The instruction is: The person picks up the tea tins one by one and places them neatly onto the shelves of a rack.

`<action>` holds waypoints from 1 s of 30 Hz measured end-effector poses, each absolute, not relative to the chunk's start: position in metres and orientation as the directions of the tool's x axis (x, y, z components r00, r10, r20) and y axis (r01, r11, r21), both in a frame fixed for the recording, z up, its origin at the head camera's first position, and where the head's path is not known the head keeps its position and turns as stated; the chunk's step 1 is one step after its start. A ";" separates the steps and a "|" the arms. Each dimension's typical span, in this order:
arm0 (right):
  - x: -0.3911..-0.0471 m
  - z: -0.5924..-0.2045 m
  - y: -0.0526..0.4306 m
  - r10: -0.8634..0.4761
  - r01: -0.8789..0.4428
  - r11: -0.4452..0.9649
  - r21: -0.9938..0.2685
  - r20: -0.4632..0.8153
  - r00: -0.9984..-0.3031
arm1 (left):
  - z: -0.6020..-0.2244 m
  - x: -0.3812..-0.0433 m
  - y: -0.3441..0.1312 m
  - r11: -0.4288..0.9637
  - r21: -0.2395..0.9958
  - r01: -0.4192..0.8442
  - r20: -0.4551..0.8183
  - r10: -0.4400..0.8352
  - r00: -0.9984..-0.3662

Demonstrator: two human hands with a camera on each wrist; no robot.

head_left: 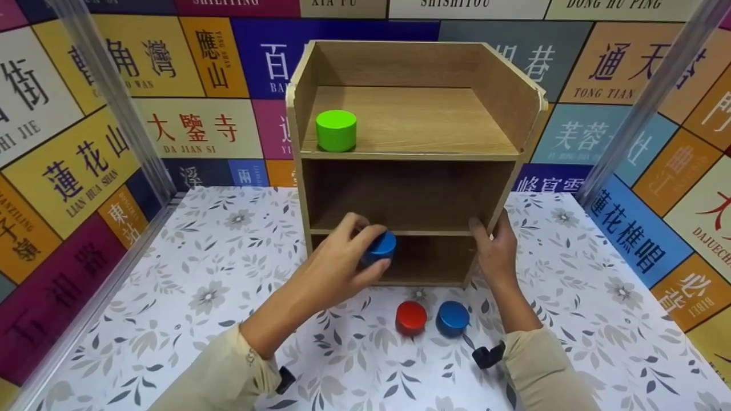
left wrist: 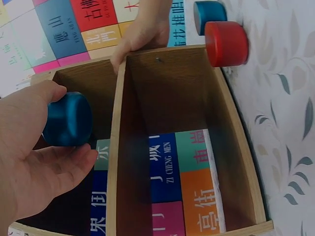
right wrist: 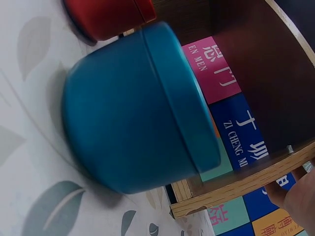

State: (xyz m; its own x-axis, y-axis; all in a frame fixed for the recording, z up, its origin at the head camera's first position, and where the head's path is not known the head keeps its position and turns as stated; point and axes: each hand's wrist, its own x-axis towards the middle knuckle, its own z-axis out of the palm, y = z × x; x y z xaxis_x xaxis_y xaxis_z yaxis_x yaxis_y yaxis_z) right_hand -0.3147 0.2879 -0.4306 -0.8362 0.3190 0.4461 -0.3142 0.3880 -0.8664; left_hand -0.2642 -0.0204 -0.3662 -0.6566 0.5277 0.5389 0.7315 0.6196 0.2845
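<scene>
A blue round tin (head_left: 384, 244) is pinched between the thumb and fingers of my left hand (head_left: 337, 260), in front of the wooden shelf unit's (head_left: 411, 233) middle and lower compartments. In the left wrist view that tin (left wrist: 69, 119) is at the opening of the compartment beside the divider board. My right hand (head_left: 498, 251) grips the unit's right side panel, thumb at the front edge and fingers on the outer side. On the top shelf, at the left, stands a green round tin (head_left: 336, 131).
A red round tin (head_left: 410, 318) and a second blue round tin (head_left: 453, 318) stand on the floral tablecloth (head_left: 211, 297) before the unit. Behind rise walls of coloured sign panels (head_left: 188, 128), with clear upright posts (head_left: 117, 91) at both corners.
</scene>
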 end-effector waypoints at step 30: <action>-0.316 -0.434 0.290 0.291 -0.339 0.405 -0.849 0.472 -0.832 | -0.330 -0.273 -0.011 0.616 0.329 0.716 0.681 0.370 -0.632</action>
